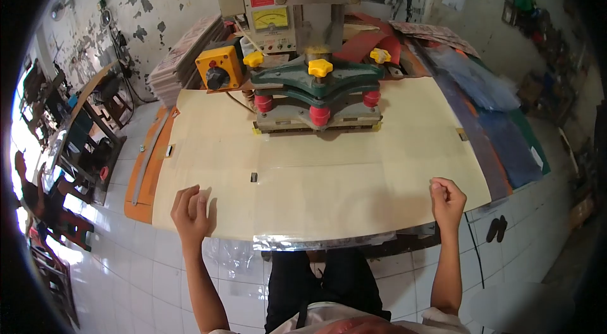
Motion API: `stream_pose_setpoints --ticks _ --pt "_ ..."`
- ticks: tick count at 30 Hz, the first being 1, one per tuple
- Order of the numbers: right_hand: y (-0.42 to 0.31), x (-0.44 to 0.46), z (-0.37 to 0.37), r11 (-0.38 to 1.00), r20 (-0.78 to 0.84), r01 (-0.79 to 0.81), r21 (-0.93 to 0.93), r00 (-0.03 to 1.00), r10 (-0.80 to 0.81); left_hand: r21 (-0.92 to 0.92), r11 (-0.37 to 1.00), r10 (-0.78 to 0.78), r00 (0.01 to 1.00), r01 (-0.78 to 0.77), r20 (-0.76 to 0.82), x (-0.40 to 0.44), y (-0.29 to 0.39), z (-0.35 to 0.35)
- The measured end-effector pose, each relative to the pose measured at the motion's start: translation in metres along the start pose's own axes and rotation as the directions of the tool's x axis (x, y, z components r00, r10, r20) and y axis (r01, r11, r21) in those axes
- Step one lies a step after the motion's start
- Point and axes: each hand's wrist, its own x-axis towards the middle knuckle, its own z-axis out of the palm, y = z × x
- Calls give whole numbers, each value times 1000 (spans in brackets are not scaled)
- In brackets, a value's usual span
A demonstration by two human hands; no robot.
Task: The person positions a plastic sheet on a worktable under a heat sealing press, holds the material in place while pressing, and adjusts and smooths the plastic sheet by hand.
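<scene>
My left hand [190,212] rests at the front left of a pale yellow sheet [316,201], its fingers curled; whether anything is inside them does not show. At the front right edge of the same sheet, my right hand [448,203] is closed, fingers bent inward, with any content hidden. Between and beyond both hands stands a press head [316,97] with a green frame, yellow knobs and red spacers, over the sheet's far part. A small dark piece [253,177] lies on the sheet, right of my left hand. Clear plastic [291,242] hangs over the front edge.
An orange box [219,68] with a black knob sits left of the press. Stacked sheets [183,62] stand behind at left. A metal ruler [150,157] lies on an orange board [136,188]. Blue plastic sheets [506,138] lie at right. Sandals [496,229] are on the floor.
</scene>
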Motion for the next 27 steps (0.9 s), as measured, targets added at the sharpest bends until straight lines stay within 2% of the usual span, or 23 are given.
stream_pose_setpoints --ticks 6,8,15,17,19,23,27 --pt "0 -4 0 995 -40 -95 -9 995 95 33 999 -24 999 25 -31 -2 3 2" --pt "0 -3 3 1000 -96 0 -8 995 -1 29 999 -11 999 12 -36 -2 1 4" --pt "1 -3 3 1000 -92 -7 0 996 7 28 1000 -10 998 12 -65 -4 0 5" --pt "-2 -2 3 996 -104 53 -66 993 -60 31 999 -11 997 13 -74 -7 -2 5" --pt "-4 -2 4 997 -108 35 -70 993 -43 30 999 29 995 -26 -97 -9 -7 3" --pt "-2 -3 4 998 -130 34 -54 991 -41 -13 1000 -26 994 25 -102 -12 -7 3" --pt "3 -6 -3 998 -59 -9 -68 998 5 -20 999 -35 994 33 -108 -12 -6 4"
